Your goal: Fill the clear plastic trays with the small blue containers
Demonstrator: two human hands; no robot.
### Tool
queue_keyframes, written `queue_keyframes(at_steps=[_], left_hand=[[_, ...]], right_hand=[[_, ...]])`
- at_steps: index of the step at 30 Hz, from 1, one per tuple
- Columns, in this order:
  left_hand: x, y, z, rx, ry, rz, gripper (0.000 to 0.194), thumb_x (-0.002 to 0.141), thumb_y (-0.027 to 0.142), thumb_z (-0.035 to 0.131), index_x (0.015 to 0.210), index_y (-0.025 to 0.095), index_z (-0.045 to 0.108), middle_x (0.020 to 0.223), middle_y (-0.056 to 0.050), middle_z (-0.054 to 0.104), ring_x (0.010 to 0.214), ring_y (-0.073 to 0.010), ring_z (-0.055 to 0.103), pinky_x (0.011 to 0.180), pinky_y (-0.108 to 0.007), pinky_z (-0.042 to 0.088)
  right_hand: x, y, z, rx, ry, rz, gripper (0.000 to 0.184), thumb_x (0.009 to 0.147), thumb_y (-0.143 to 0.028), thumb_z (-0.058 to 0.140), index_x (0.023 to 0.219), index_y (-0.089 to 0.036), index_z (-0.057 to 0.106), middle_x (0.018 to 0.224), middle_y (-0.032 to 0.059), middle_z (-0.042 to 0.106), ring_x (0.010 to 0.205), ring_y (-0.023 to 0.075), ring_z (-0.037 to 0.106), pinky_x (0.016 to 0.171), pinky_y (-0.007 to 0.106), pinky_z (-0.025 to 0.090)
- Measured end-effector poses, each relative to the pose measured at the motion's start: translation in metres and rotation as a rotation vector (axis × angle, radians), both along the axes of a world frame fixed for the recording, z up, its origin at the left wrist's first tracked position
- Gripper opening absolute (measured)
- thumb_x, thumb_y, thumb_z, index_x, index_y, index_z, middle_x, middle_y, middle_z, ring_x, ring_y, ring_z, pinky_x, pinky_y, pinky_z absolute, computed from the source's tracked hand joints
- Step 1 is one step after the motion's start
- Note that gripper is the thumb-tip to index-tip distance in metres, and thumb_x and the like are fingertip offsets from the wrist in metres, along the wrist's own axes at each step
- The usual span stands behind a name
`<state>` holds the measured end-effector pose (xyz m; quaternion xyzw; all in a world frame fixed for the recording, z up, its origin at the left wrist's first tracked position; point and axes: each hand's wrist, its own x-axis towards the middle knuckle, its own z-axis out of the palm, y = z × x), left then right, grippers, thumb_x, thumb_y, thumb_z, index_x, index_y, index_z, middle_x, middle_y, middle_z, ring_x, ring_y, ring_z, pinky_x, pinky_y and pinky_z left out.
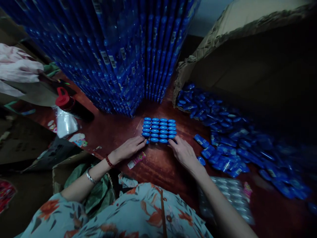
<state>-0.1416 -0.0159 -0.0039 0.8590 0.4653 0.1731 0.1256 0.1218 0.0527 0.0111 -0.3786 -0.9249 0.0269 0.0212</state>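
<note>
A tight block of glossy blue oval containers (pixel 158 127) lies in even rows on the reddish-brown table. At its near left corner, my left hand (pixel 132 147) has its fingers closed around a blue container, mostly covered by the fingertips. My right hand (pixel 183 150) grips the near right corner, with bent fingers against the end container. Whether a tray lies under the block I cannot tell. Close to my left hand is a small pink printed packet (pixel 136 160). Loose blue containers (pixel 218 155) are scattered right of my right hand.
Tall stacks of blue packs (pixel 116 59) rise behind the block. A cardboard box (pixel 193 62) on its side spills blue containers at right. Clear moulded trays (pixel 228 195) lie under my right forearm. A red-lidded bottle (pixel 74 105) and plastic bags (pixel 65 122) are at left.
</note>
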Motion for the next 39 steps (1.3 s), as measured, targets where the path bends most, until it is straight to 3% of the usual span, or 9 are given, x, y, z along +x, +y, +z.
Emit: queue_keyframes(at_steps=[7, 15, 17, 19, 23, 28, 32, 35, 39], left_hand=[[0.002, 0.022, 0.013, -0.054, 0.055, -0.058, 0.029, 0.091, 0.009, 0.032, 0.109, 0.019, 0.053, 0.107, -0.009, 0.055, 0.098, -0.0195, 0.053, 0.089, -0.035, 0.044], [0.006, 0.02, 0.019, 0.02, 0.167, 0.046, 0.024, 0.092, 0.017, 0.038, 0.106, 0.019, 0.057, 0.112, -0.01, 0.057, 0.108, -0.0228, 0.051, 0.092, -0.04, 0.042], [0.014, 0.024, 0.024, 0.085, 0.183, 0.077, 0.025, 0.091, 0.026, 0.044, 0.111, 0.018, 0.057, 0.125, -0.013, 0.052, 0.119, -0.027, 0.044, 0.099, -0.045, 0.037], [0.026, 0.033, 0.025, 0.143, 0.153, 0.086, 0.04, 0.089, 0.038, 0.048, 0.124, 0.019, 0.05, 0.139, -0.014, 0.04, 0.131, -0.0307, 0.032, 0.106, -0.049, 0.028], [0.058, 0.059, 0.013, 0.146, 0.144, 0.122, 0.055, 0.088, 0.049, 0.044, 0.139, 0.028, 0.034, 0.149, -0.006, 0.027, 0.139, -0.033, 0.013, 0.11, -0.056, 0.013], [0.079, 0.069, -0.001, 0.122, 0.206, 0.182, 0.049, 0.092, 0.049, 0.035, 0.138, 0.035, 0.033, 0.149, 0.001, 0.028, 0.139, -0.0335, 0.014, 0.109, -0.06, 0.009], [0.077, 0.067, 0.001, 0.119, 0.229, 0.185, 0.049, 0.092, 0.049, 0.034, 0.139, 0.035, 0.032, 0.149, 0.001, 0.028, 0.138, -0.0336, 0.016, 0.109, -0.059, 0.01], [0.077, 0.066, 0.004, 0.108, 0.23, 0.203, 0.049, 0.092, 0.048, 0.035, 0.139, 0.035, 0.031, 0.149, 0.001, 0.029, 0.138, -0.0334, 0.017, 0.109, -0.059, 0.011], [0.084, 0.061, 0.004, 0.092, 0.219, 0.274, 0.048, 0.092, 0.047, 0.034, 0.139, 0.034, 0.033, 0.149, 0.0, 0.028, 0.137, -0.0356, 0.017, 0.108, -0.061, 0.013]], right_hand=[[-0.004, 0.004, 0.008, -0.011, -0.083, 0.044, 0.022, 0.092, -0.018, 0.038, 0.099, -0.021, 0.058, 0.097, 0.0069, 0.057, 0.084, 0.0183, 0.052, 0.075, 0.031, 0.035], [0.0, 0.002, -0.001, 0.027, -0.004, 0.044, 0.026, 0.092, -0.019, 0.037, 0.109, -0.019, 0.056, 0.104, 0.0099, 0.056, 0.089, 0.0195, 0.053, 0.077, 0.031, 0.039], [0.002, 0.0, -0.004, 0.037, 0.037, 0.014, 0.028, 0.092, -0.018, 0.036, 0.115, -0.018, 0.053, 0.106, 0.0106, 0.056, 0.088, 0.0193, 0.053, 0.077, 0.03, 0.041], [0.001, -0.002, -0.006, 0.043, 0.052, -0.02, 0.029, 0.092, -0.017, 0.036, 0.114, -0.017, 0.054, 0.103, 0.0108, 0.057, 0.088, 0.0195, 0.054, 0.074, 0.029, 0.043], [-0.001, -0.002, -0.011, 0.063, 0.063, -0.05, 0.026, 0.091, -0.017, 0.035, 0.106, -0.017, 0.057, 0.097, 0.0114, 0.058, 0.083, 0.0201, 0.056, 0.069, 0.03, 0.045], [0.008, 0.002, -0.01, 0.03, 0.382, -0.048, 0.025, 0.092, -0.024, 0.036, 0.108, -0.018, 0.055, 0.098, 0.01, 0.058, 0.088, 0.0192, 0.057, 0.076, 0.031, 0.048], [0.022, 0.007, 0.014, 0.041, 0.748, -0.296, 0.018, 0.088, -0.031, 0.048, 0.098, -0.019, 0.057, 0.091, 0.0063, 0.059, 0.085, 0.0179, 0.057, 0.075, 0.031, 0.048], [0.031, 0.007, 0.026, -0.13, 0.878, -0.515, 0.027, 0.079, -0.038, 0.059, 0.099, -0.02, 0.057, 0.079, 0.0007, 0.058, 0.068, 0.014, 0.055, 0.062, 0.027, 0.046], [0.03, -0.006, 0.004, -0.615, 1.055, -0.742, 0.046, 0.074, -0.046, 0.06, 0.111, -0.018, 0.056, 0.059, -0.0061, 0.05, 0.04, 0.0077, 0.042, 0.037, 0.021, 0.033]])
